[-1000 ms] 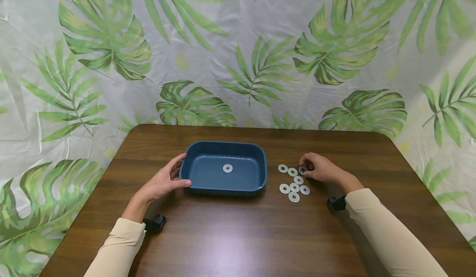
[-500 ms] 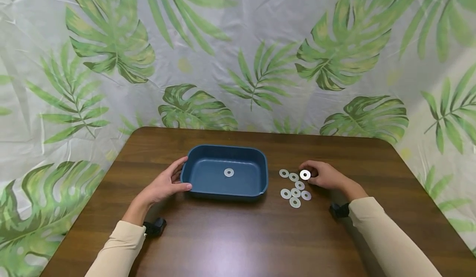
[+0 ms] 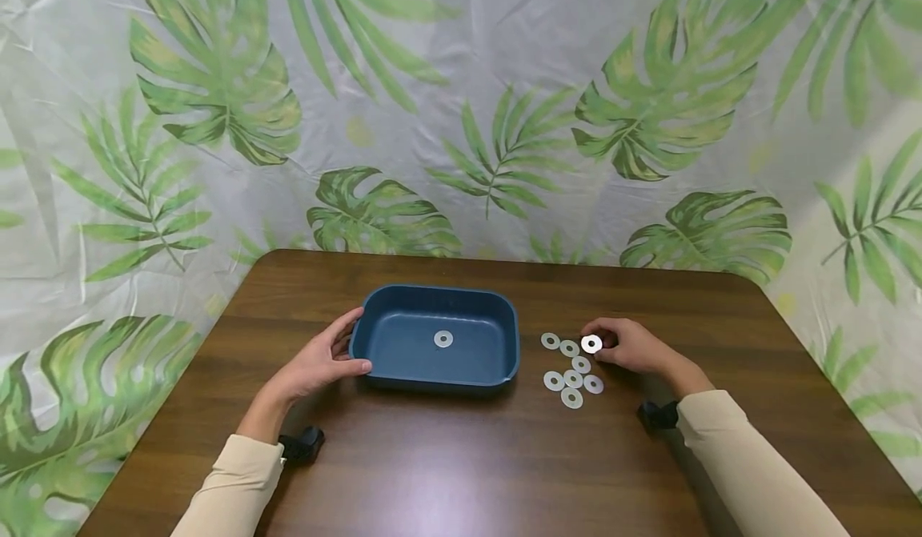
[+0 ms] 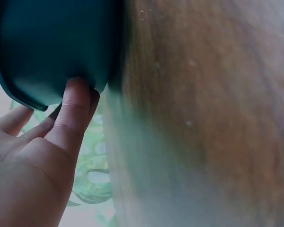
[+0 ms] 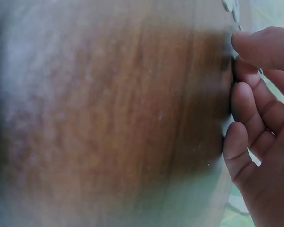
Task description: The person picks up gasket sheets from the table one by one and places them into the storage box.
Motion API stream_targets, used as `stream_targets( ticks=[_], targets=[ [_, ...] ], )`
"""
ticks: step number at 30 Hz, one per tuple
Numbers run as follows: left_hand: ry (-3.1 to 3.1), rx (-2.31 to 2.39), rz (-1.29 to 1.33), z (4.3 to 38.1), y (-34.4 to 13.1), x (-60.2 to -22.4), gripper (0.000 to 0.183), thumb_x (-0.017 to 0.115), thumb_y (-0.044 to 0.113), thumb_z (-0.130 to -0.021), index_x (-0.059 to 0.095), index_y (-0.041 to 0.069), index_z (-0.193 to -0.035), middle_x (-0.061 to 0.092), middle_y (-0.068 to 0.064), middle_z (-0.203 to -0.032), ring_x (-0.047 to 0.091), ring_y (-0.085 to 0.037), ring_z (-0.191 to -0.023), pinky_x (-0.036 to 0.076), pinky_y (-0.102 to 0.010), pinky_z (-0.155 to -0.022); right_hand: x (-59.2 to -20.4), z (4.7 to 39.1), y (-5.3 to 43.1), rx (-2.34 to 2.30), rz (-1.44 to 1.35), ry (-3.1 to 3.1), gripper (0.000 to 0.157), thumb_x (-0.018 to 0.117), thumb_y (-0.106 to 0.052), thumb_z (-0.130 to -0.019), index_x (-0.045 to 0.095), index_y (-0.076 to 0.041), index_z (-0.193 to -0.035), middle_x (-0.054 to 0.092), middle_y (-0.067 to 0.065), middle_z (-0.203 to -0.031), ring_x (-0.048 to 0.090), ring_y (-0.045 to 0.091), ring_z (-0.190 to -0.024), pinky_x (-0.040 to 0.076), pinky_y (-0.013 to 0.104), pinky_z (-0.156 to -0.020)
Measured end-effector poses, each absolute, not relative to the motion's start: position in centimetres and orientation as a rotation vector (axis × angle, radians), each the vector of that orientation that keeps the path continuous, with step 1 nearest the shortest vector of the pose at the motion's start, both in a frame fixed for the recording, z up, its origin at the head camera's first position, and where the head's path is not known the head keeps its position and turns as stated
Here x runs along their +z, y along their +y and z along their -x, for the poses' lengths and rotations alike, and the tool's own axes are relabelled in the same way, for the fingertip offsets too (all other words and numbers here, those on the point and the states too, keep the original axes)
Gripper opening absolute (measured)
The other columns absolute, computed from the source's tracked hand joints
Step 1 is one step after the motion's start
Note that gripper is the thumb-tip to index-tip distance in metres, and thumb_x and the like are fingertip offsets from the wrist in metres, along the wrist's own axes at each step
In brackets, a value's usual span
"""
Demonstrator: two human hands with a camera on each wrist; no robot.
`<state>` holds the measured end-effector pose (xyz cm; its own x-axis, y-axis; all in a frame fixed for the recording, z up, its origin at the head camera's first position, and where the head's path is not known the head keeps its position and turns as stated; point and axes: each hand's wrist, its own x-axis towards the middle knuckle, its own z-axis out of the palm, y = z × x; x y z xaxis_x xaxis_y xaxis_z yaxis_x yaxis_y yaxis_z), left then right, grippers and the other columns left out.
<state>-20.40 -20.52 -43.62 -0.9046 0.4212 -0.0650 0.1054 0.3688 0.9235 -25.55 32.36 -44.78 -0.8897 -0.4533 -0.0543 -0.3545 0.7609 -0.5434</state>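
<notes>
A blue rectangular tub [image 3: 439,374] stands on the table, with one pale flat washer [image 3: 436,339] on its floor. My left hand [image 3: 317,366] holds the tub's left end, its thumb on the front wall and its fingers at the left side. In the left wrist view that thumb [image 4: 72,109] presses the tub's outer wall [image 4: 52,52]. Right of the tub, my right hand [image 3: 637,350] pinches a bright washer [image 3: 586,346] at its edge. Curled fingers [image 5: 244,101] sit close to the tabletop in the right wrist view, where the held washer is hidden.
Several more washers [image 3: 566,398] lie in a loose cluster between the tub and my right hand, some touching. The brown wooden table [image 3: 446,457] runs back to a leaf-print cloth [image 3: 504,57] hanging behind it. Dark straps [image 3: 302,443] are on both wrists.
The washer at my right fingertips looked dull and partly covered; it now shows a bright face, clear of the fingers. The left hand stays on the tub. The head view has shifted slightly.
</notes>
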Motion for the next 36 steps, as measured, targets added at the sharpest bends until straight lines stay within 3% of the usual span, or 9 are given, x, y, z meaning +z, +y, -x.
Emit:
stream_targets(
  ticks=[5,36],
  targets=[
    [2.379,1.523,-0.489,20.3,-20.4,-43.4,0.091,0.072,0.017,-0.091,0.013,0.005,-0.159,0.01,-0.025,-0.165,0.019,-0.049,-0.15,0.034,-0.061,-0.113,-44.8,25.5,32.4,-0.868,0.643,2.773,0.031,0.072,-0.003,-0.085,0.067,-0.002,-0.116,0.069,0.008,-0.097,0.056,0.007,-0.081,0.048,0.023,-0.071],
    [2.39,1.497,-0.507,20.1,-20.3,-43.2,0.091,0.071,0.016,-0.091,0.012,0.005,-0.16,0.008,-0.024,-0.166,0.018,-0.048,-0.15,0.033,-0.061,-0.113,-38.8,27.0,29.6,-0.978,0.693,2.733,0.034,0.07,-0.008,-0.091,0.064,-0.003,-0.124,0.068,0.01,-0.102,0.058,0.01,-0.085,0.049,0.026,-0.074]
  ],
)
